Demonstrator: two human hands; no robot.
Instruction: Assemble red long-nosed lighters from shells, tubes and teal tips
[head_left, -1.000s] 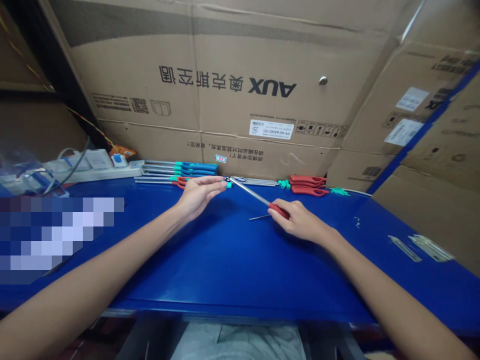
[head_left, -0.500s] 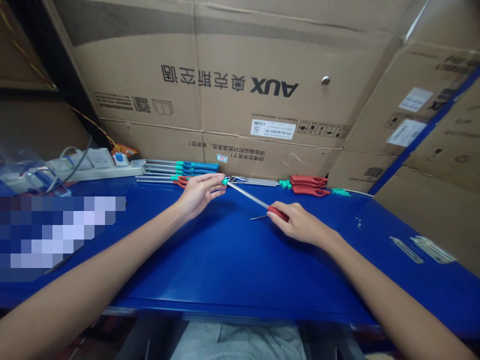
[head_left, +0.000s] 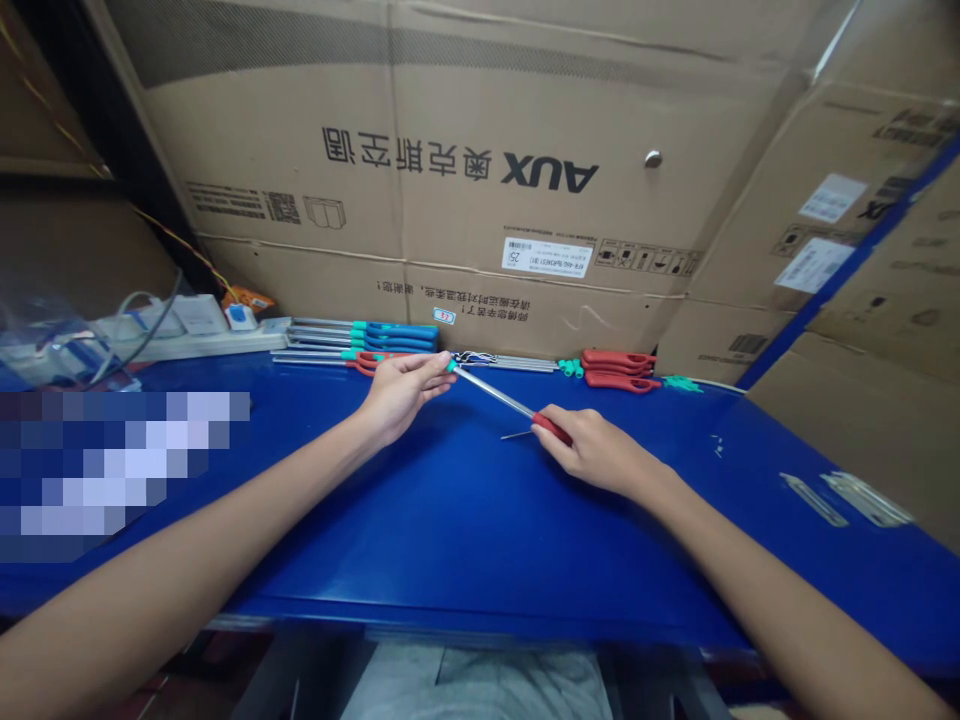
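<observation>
Blue worktop (head_left: 480,540) fills the lower half of the view, its glossy surface running across from side to side. Behind it lean large cardboard cartons (head_left: 420,190), printed with AUX and Chinese characters that read upside down from here. At the far left, a white power strip (head_left: 202,342) lies along the back edge beside a clear plastic bag (head_left: 45,340), and a pixelated patch hides part of the worktop below them.

Along the back edge sit a stack of blue-handled tools (head_left: 394,336), a bundle of steel rods (head_left: 506,363) and a pile of red-handled tools (head_left: 619,366), with small green fittings (head_left: 570,368) between the last two. Flat metal brackets (head_left: 847,497) lie towards the right.

Both forearms reach in from the bottom corners, holding a long steel-shafted tool (head_left: 495,392) diagonally above the worktop. The right hand (head_left: 592,450) is closed around its red grip (head_left: 551,427), and a thin metal pin (head_left: 517,435) pokes out just beyond that grip. The left hand (head_left: 405,395) is narrowly curled, its fingertips (head_left: 439,368) pinching the shaft's far end, which has a small teal tip (head_left: 452,366).
</observation>
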